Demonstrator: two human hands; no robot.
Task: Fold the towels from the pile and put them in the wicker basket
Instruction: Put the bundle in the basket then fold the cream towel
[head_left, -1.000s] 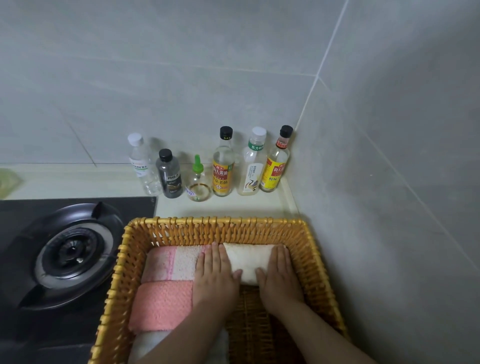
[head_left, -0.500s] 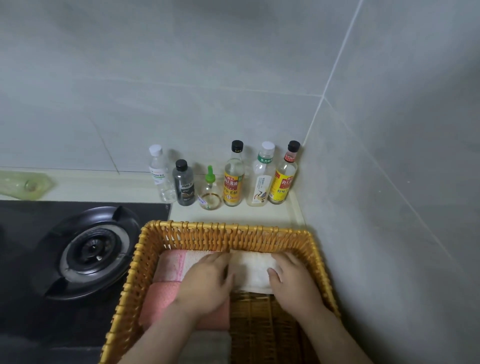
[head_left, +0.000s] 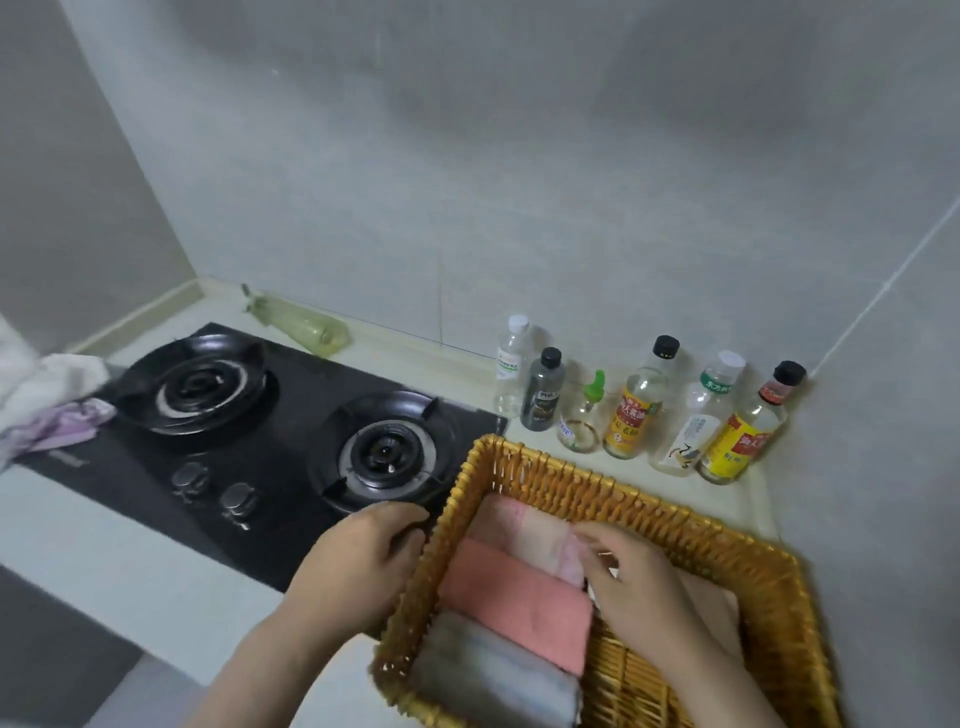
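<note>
The wicker basket (head_left: 571, 475) stands on the counter at the lower right. Along its left side lie three folded towels: a pale pink-and-white one (head_left: 519, 525) at the back, a salmon one (head_left: 519, 597) in the middle and a grey-white one (head_left: 493, 680) in front. A cream towel (head_left: 714, 603) lies to their right, mostly hidden under my right hand (head_left: 634, 582), which is inside the basket with bent fingers and holds nothing. My left hand (head_left: 358, 561) is outside the basket's left wall, over the hob's edge, loosely curled and empty. The pile of unfolded white and lilac towels (head_left: 47, 400) lies at the far left.
A black two-burner gas hob (head_left: 270, 415) fills the counter left of the basket, with two knobs (head_left: 213, 491) at its front. Several bottles (head_left: 634, 410) line the back wall behind the basket. A green plastic bag (head_left: 306, 327) lies behind the hob. The tiled wall is close on the right.
The view has swung left and now shows the hob and the pile. My left hand has come out of the basket to its left. My right hand has lifted off the cream towel.
</note>
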